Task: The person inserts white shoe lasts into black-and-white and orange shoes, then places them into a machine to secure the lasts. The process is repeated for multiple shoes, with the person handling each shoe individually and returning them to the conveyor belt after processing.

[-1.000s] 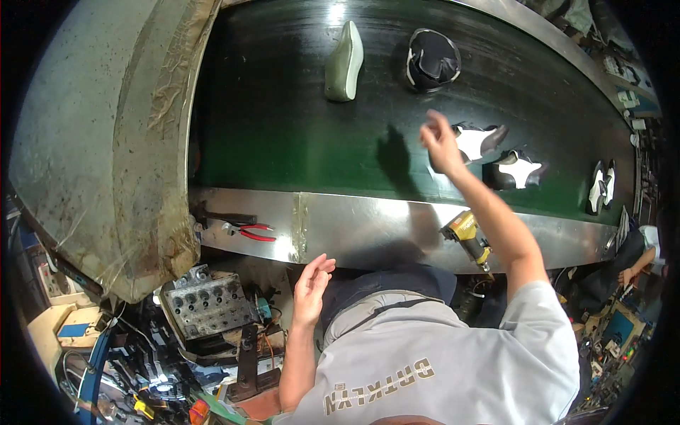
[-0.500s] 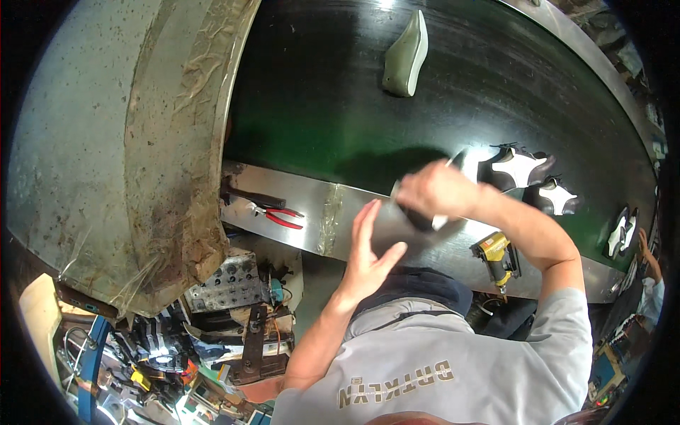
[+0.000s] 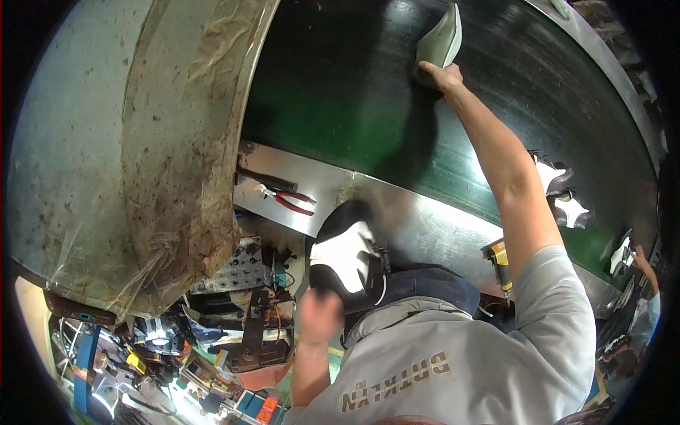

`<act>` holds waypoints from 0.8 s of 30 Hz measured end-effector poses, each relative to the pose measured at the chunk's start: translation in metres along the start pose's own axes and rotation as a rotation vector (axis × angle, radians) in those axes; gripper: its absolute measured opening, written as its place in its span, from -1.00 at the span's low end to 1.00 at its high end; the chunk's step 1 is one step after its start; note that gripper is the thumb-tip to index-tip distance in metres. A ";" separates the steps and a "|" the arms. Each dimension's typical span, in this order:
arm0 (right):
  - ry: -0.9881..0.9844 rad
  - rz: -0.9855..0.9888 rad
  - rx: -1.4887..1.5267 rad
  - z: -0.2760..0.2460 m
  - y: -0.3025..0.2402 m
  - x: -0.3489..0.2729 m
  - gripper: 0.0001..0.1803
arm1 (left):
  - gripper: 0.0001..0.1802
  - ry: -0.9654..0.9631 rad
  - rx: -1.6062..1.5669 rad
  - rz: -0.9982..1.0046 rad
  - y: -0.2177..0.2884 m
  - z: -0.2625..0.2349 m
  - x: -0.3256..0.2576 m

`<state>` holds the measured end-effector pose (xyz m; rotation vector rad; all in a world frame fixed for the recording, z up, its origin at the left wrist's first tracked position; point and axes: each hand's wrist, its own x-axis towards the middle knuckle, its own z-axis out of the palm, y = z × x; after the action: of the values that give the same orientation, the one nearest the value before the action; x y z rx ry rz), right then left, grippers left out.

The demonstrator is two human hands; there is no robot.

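The left hand (image 3: 320, 315) was closed around the heel end of a black-and-white shoe upper (image 3: 348, 256), holding it close to the body, just below the steel apron (image 3: 418, 212) that edges the green conveyor belt (image 3: 340, 99). The picture was blurred there, so how the fingers lay could not be told. The right hand (image 3: 440, 75) was stretched far across the belt, fingers touching the near lower edge of a pale shoe sole (image 3: 440, 39) lying on the belt's far side; whether it had closed on the sole or only rested against it could not be told.

A good reach here probably called for pinching the sole by its edge rather than pressing on its face, and lifting it clear of the belt before drawing it back over the apron. The upper was best kept steady against the body meanwhile. Red-handled pliers (image 3: 287, 200) lay on the apron to the left, and more black-and-white uppers (image 3: 559, 191) sat on the belt to the right of the outstretched arm.
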<state>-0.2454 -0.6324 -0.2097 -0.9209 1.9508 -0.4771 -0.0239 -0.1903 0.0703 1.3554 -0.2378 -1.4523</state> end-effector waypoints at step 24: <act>-0.154 -0.758 -0.133 -0.128 0.037 -0.237 -0.35 | -0.69 -0.273 -0.366 0.224 -0.041 -0.039 -0.006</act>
<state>-0.2946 -0.4320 -0.0323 -1.7342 1.4561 -0.6778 -0.0166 -0.1498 0.0305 0.8091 -0.2745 -1.4071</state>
